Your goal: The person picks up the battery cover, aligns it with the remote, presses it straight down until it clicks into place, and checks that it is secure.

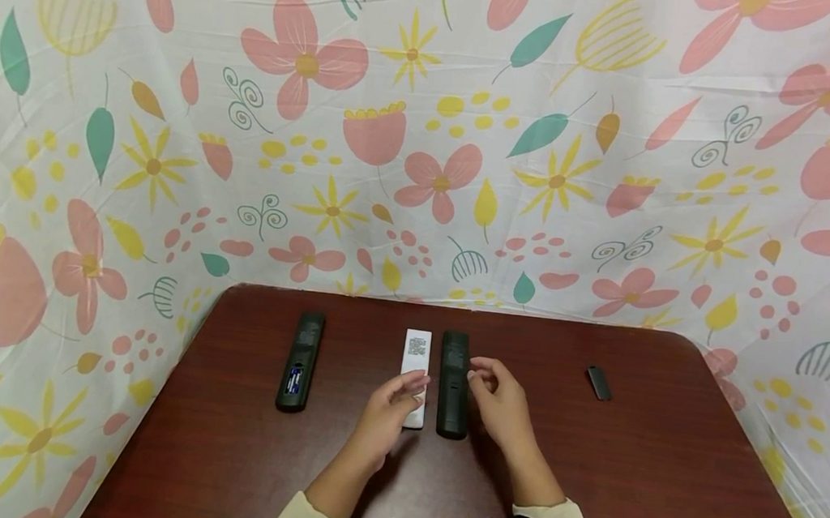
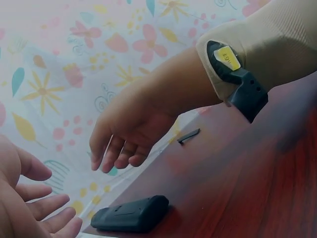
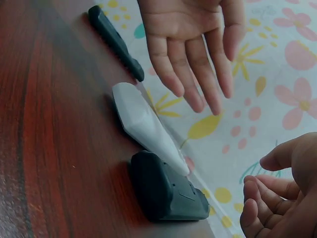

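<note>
My left hand (image 1: 382, 419) hovers over the lower part of a white remote control (image 1: 418, 344), with nothing in its fingers. To its right a black remote control (image 1: 453, 384) lies back up, its battery cover on. My right hand (image 1: 505, 412) is raised beside that remote, fingers loosely bent and holding nothing; the right wrist view shows its thumb and fingers apart. Farther left lies another black remote control (image 1: 309, 332), its battery compartment uncovered and blue batteries (image 1: 293, 380) showing. A small black battery cover (image 1: 599, 383) lies apart on the right.
All these things lie on a dark red-brown wooden table (image 1: 224, 455). A flower-printed cloth (image 1: 431, 236) hangs behind the table and along both sides. A black wrist mount (image 2: 237, 79) sits at the right sleeve.
</note>
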Tool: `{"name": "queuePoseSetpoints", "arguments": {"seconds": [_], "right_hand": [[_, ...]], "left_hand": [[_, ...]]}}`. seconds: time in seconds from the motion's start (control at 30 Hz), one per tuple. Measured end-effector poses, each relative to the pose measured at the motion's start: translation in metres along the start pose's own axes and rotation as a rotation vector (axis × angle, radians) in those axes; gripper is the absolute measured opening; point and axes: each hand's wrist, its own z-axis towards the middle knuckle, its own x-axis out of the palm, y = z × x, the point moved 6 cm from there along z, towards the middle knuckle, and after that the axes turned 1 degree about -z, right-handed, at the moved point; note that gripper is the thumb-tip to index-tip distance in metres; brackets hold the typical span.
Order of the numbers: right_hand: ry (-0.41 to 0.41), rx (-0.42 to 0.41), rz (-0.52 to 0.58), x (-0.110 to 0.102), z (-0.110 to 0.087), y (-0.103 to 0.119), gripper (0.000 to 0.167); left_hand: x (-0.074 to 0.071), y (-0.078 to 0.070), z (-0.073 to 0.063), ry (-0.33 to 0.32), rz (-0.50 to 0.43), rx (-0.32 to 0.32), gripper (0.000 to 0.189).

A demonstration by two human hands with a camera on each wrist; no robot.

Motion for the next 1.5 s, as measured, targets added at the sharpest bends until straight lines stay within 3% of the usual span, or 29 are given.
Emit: {"name": "queuePoseSetpoints", "arguments": {"seconds": [0.23, 0.53, 1.13, 1.5], "right_hand": [[0.015, 0.007, -0.005, -0.007, 0.000, -0.002, 0.032], [0.004, -0.034, -0.022, -0.019, -0.001, -0.004, 0.031], [-0.017, -0.040, -0.109, -0.044, 0.000, -0.016, 0.033], [-0.037, -0.051, -0.151, -0.058, 0.002, -0.023, 0.038]], "left_hand": [[-0.012, -0.005, 0.001, -0.021, 0.026, 0.022, 0.044], [-0.030, -0.007, 0.002, -0.072, 0.038, 0.012, 0.045], [-0.074, -0.013, -0.003, -0.201, 0.128, 0.003, 0.046], [-0.094, -0.014, -0.007, -0.245, 0.156, -0.006, 0.047]]}}
